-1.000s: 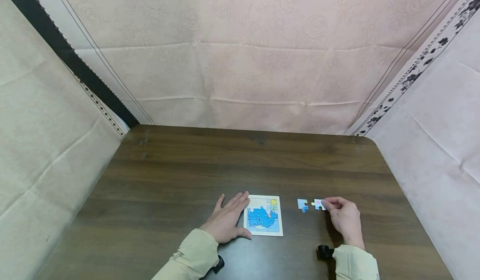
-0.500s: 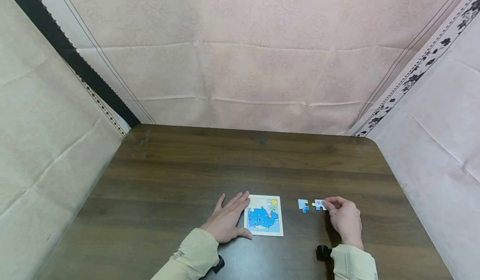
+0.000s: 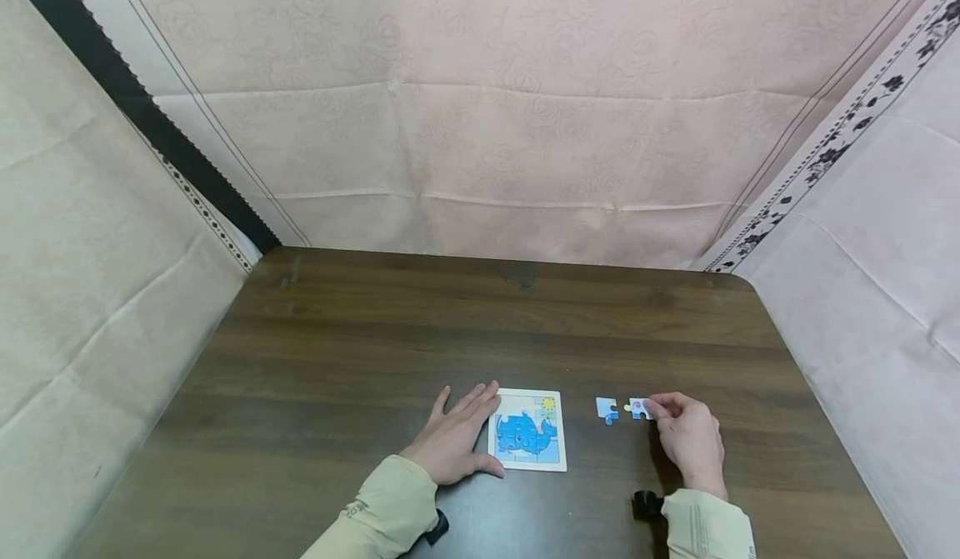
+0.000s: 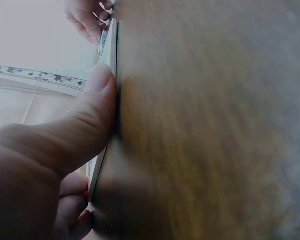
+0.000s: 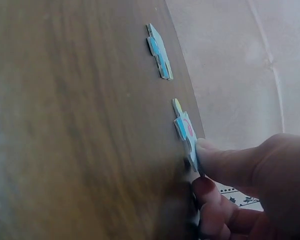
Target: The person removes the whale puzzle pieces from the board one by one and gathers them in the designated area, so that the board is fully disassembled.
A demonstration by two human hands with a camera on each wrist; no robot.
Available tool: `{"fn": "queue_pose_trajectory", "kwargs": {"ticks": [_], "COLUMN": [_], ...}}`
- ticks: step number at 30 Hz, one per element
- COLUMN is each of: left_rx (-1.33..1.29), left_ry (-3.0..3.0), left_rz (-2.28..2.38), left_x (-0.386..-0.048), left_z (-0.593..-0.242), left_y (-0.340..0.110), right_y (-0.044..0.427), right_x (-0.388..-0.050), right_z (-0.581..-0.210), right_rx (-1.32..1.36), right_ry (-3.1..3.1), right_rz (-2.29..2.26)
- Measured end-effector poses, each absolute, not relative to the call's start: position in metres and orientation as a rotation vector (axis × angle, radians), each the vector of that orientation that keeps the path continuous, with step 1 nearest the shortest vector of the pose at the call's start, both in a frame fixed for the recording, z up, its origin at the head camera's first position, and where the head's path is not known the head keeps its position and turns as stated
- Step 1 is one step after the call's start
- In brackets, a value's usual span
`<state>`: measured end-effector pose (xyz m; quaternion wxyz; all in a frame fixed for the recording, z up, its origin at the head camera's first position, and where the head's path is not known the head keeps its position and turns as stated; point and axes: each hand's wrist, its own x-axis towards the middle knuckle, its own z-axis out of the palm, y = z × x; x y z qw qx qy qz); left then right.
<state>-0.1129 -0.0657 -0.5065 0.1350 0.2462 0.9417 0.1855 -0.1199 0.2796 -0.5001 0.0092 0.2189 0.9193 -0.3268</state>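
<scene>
A white-framed jigsaw puzzle (image 3: pixel 527 430) with a blue whale and a yellow sun lies flat on the table. My left hand (image 3: pixel 457 438) rests against its left side, fingers spread, thumb along the near left corner. To the right, my right hand (image 3: pixel 686 434) pinches a puzzle piece (image 3: pixel 637 408) between thumb and fingers; in the right wrist view this piece (image 5: pixel 186 131) shows a pink mark and a yellow tab. Just left of it, a loose blue puzzle piece (image 3: pixel 607 410) lies on the wood, apart from both the held piece and the frame.
The dark wooden table (image 3: pixel 420 334) has rounded far corners. Pale patterned cloth (image 3: pixel 487 126) hangs behind it, with more cloth at both sides. A black wrist strap mount (image 3: pixel 647 505) sits by the right sleeve (image 3: pixel 708 526).
Both hands stay where they were. The puzzle, the held piece and the loose piece show only a very slight shift in the view from one second ago.
</scene>
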Motion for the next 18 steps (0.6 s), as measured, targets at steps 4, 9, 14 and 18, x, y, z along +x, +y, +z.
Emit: {"fn": "queue_pose_trajectory", "kwargs": {"ticks": [4, 9, 14, 18], "left_rx": [0.713, 0.702, 0.695, 0.699], "left_ry": [2.728, 2.731, 2.733, 2.736], "left_rz": [0.537, 0.535, 0.535, 0.531], "left_x": [-0.1129, -0.1127, -0.1125, -0.1123], "left_z": [-0.5072, -0.5079, -0.5074, -0.5067], "left_y": [-0.0651, -0.0648, -0.0643, -0.0643], "right_y": [0.2795, 0.2792, 0.2792, 0.2791], "right_x": [-0.1188, -0.1182, -0.1180, -0.1181], "right_z": [-0.4996, -0.5001, -0.5013, -0.5017], "right_rx": [0.681, 0.681, 0.686, 0.697], "right_ry": [2.873, 2.861, 2.874, 2.877], "right_rz": [-1.017, -1.030, -1.033, -1.041]}}
